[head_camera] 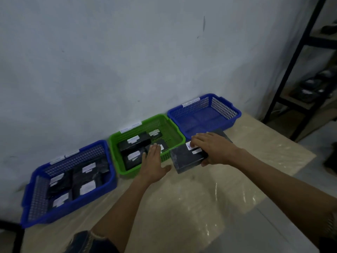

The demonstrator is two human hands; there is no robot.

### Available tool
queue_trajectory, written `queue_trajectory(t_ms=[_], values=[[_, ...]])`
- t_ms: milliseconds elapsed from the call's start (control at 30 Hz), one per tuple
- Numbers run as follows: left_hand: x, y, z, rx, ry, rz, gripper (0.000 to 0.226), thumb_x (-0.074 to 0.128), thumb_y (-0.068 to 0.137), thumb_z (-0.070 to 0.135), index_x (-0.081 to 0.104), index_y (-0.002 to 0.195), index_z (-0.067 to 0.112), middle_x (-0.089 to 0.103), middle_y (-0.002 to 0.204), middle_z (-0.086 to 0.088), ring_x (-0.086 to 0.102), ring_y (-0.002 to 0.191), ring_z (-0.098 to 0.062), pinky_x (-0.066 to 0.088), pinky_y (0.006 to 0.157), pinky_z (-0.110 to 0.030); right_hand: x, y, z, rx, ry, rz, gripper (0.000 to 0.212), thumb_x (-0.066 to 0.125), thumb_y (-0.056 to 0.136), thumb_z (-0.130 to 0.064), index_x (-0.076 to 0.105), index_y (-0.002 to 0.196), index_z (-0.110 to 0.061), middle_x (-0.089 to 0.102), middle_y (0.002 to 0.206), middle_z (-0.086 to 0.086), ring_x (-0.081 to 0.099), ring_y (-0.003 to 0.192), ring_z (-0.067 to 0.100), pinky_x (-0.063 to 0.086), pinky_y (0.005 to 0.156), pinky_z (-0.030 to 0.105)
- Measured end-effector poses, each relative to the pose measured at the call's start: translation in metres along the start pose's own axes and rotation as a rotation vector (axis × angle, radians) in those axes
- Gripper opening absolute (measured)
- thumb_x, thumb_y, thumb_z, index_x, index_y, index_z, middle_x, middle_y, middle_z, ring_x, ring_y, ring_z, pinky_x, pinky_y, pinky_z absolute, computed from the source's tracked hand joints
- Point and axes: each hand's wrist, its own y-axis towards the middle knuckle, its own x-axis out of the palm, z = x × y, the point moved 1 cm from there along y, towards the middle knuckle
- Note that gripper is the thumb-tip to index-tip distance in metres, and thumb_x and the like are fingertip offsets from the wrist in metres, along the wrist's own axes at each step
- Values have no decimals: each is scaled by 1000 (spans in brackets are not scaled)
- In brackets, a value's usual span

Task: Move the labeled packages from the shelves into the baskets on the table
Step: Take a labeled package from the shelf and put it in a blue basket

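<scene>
Black labeled package [188,158] sat on the worktop [200,194] just in front of the right blue basket [204,114], right hand [212,147] clamped over its far end, fingers on top, thumb on the near side. Left hand [154,161] was flat, fingers together, nothing held, over the green basket [145,143] near rim. Green basket and left blue basket [69,181] held packages; baskets touched along the wall. Near worktop was open. Black shelf rack [291,70] stood right, beyond the worktop's edge.
</scene>
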Motion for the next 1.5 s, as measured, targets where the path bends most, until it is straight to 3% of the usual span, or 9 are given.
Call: queue_trajectory(t_ms=[367,567,767,1033,1167,1267,1400,1500], values=[[22,133,47,-127,-20,-58,113,67,76,59,1,152,10,-6,160,-5,-5,147,-19,3,116,-47,10,90,146,-116,120,20,63,77,70,-41,43,121,-25,47,130,-4,46,116,16,33,96,28],[45,181,67,-250,-31,-97,137,61,58,83,-10,151,11,-17,159,-4,-17,145,-17,-5,117,-49,31,145,208,-179,162,-16,66,78,70,-42,44,123,-24,48,129,-2,46,118,19,36,96,32],[70,214,72,-285,13,-71,157,36,33,101,-17,149,9,-22,157,-5,-23,144,-19,-9,116,-53,66,194,242,-175,186,-100,67,80,68,-44,44,121,-24,49,131,0,47,118,20,37,92,33],[83,226,66,-251,75,-53,159,34,34,103,-23,146,7,-34,153,-7,-33,139,-21,-15,114,-53,115,246,257,-140,155,-172,67,79,70,-40,44,124,-19,47,133,5,44,121,25,33,99,39],[84,228,67,-252,108,-69,161,33,32,104,-21,146,4,-32,153,-10,-33,139,-23,-15,114,-53,142,266,259,-145,77,-165,71,78,73,-36,42,131,-15,33,149,13,26,139,29,19,112,50],[86,228,66,-253,73,-62,159,35,34,103,-18,148,5,-28,155,-9,-29,141,-23,-10,116,-54,156,276,255,-163,26,-114,70,79,72,-30,45,131,-12,28,151,18,21,142,33,14,113,53],[88,228,66,-248,29,-49,159,43,35,100,-16,148,5,-27,155,-7,-28,142,-22,-9,116,-52,166,283,245,-119,34,-31,64,85,62,-19,59,120,-10,44,137,28,42,127,45,31,99,65],[88,228,66,-241,5,-35,159,46,36,99,-15,149,5,-27,155,-7,-28,142,-22,-6,117,-53,166,286,241,-98,51,-20,60,86,59,-15,63,114,-9,56,120,28,53,111,47,41,85,65]])
